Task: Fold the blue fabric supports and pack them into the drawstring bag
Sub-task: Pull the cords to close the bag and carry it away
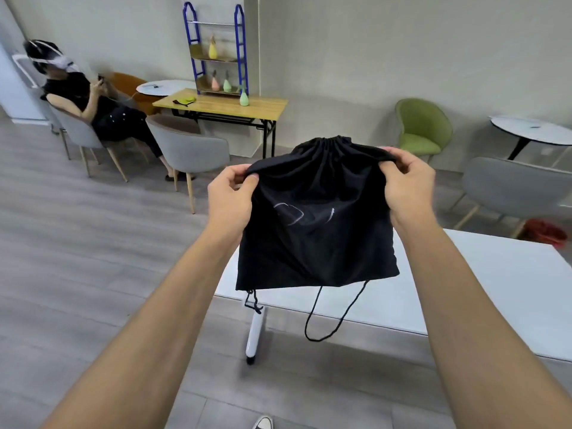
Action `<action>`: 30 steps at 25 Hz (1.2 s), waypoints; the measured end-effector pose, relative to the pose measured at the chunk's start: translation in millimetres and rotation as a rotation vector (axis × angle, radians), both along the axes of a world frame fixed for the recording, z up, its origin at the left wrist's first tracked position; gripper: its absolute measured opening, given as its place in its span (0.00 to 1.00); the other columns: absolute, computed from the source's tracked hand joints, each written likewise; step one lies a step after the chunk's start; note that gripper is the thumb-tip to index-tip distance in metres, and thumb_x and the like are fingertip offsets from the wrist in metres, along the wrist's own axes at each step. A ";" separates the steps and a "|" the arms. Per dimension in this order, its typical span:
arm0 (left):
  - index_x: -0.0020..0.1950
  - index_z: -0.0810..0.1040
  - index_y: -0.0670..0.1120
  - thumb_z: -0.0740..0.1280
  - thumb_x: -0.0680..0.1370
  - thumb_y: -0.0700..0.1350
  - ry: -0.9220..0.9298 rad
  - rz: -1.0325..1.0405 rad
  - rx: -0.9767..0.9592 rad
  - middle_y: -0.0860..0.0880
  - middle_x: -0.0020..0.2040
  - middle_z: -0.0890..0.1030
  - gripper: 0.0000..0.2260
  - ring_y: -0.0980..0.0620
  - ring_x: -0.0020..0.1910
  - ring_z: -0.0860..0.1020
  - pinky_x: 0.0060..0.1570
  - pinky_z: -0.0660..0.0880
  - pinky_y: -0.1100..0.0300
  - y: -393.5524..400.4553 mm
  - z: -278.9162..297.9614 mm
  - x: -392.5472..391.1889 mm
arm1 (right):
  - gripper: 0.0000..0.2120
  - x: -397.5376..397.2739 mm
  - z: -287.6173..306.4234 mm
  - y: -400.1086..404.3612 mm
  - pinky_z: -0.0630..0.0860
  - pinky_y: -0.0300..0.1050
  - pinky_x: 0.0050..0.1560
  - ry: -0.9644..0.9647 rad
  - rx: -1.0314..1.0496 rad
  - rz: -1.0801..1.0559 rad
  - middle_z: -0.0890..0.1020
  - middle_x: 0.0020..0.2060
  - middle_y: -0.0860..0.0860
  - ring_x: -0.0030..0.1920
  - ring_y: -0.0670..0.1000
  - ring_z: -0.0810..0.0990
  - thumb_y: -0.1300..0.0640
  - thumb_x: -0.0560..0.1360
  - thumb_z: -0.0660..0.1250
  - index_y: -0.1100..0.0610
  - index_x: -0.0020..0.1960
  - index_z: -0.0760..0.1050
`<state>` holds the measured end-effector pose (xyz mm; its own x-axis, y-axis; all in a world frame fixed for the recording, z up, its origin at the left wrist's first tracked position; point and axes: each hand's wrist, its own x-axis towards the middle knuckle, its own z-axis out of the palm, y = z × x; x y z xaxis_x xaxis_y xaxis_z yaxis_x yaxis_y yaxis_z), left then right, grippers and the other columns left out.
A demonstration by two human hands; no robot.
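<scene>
We count one black drawstring bag [315, 218], two hands [230, 196] [408, 187] and four tables [495, 274] [223, 106] [164, 87] [532, 131]. Chairs: three grey [192, 150] [77, 131] [517, 187], one green [424, 131], one orange [133, 85]. Plus one blue rack [216, 48], four pear-shaped vases [212, 49] [215, 83] [227, 85] [244, 99] and one seated person [93, 100].

black drawstring bag [315, 224] hanging upright, cords dangling.

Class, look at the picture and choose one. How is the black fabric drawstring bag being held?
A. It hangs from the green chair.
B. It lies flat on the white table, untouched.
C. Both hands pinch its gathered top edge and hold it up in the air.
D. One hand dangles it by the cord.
C: the left hand and the right hand each pinch the gathered top of the black fabric drawstring bag, which hangs above the white table.
</scene>
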<state>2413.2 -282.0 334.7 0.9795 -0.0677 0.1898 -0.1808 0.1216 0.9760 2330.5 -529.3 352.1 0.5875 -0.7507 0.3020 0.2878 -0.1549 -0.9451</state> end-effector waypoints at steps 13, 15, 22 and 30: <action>0.49 0.80 0.50 0.67 0.79 0.37 -0.088 -0.203 -0.067 0.49 0.47 0.82 0.08 0.56 0.43 0.79 0.49 0.77 0.63 -167.5 31.2 134.8 | 0.13 92.3 64.7 -137.7 0.79 0.43 0.56 -0.246 -0.079 -0.147 0.85 0.45 0.55 0.47 0.48 0.83 0.70 0.74 0.64 0.58 0.50 0.84; 0.49 0.81 0.51 0.68 0.79 0.39 -0.047 -0.207 -0.001 0.45 0.51 0.83 0.07 0.55 0.45 0.80 0.53 0.79 0.58 -184.2 4.3 143.0 | 0.13 88.9 27.3 -153.3 0.78 0.39 0.54 -0.162 -0.023 -0.149 0.86 0.46 0.53 0.47 0.47 0.83 0.70 0.76 0.64 0.55 0.50 0.83; 0.48 0.82 0.49 0.69 0.79 0.40 0.227 -0.239 0.358 0.49 0.49 0.85 0.05 0.50 0.49 0.82 0.57 0.78 0.54 -185.8 -122.2 142.8 | 0.10 72.0 -131.9 -178.9 0.80 0.44 0.52 0.346 0.143 -0.141 0.86 0.42 0.47 0.46 0.50 0.84 0.64 0.76 0.67 0.52 0.46 0.85; 0.59 0.76 0.50 0.68 0.79 0.45 0.336 -0.134 0.665 0.50 0.54 0.78 0.10 0.47 0.50 0.79 0.46 0.73 0.60 -227.5 -214.9 168.5 | 0.15 119.3 -243.5 -202.5 0.74 0.42 0.43 0.788 0.071 -0.071 0.80 0.56 0.55 0.44 0.51 0.79 0.62 0.78 0.63 0.51 0.63 0.75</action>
